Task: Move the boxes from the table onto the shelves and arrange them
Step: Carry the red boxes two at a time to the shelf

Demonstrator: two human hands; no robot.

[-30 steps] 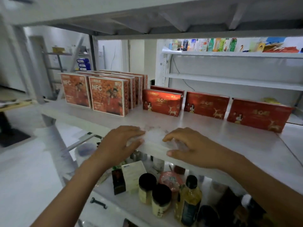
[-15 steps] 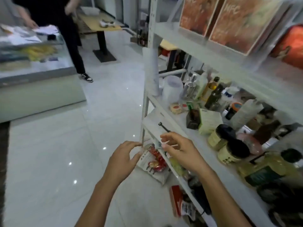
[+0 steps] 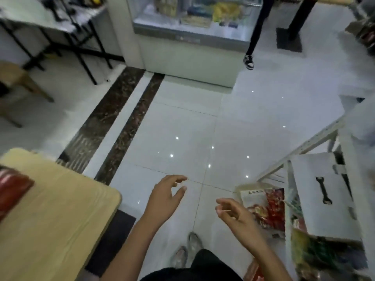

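A light wooden table [image 3: 60,216] fills the lower left, and a red box [image 3: 11,189] lies at its left edge, partly cut off by the frame. The white metal shelf unit [image 3: 322,197] stands at the right, seen from its low end. My left hand [image 3: 165,196] hangs over the tiled floor between table and shelves, fingers loosely spread and holding nothing. My right hand [image 3: 233,212] hangs beside it, closer to the shelves, fingers loosely curled and empty.
A black wrench [image 3: 324,192] lies on a low shelf board, with red snack packets [image 3: 267,207] below it. A glass display counter [image 3: 194,27] stands ahead, a person's leg and shoe [image 3: 249,60] beside it. A folding table [image 3: 50,23] and a stool [image 3: 18,82] are at the left.
My view has swung left from the shelf to the floor and table. Both hands left the upper shelf board, dropped, and now hang free over the floor.
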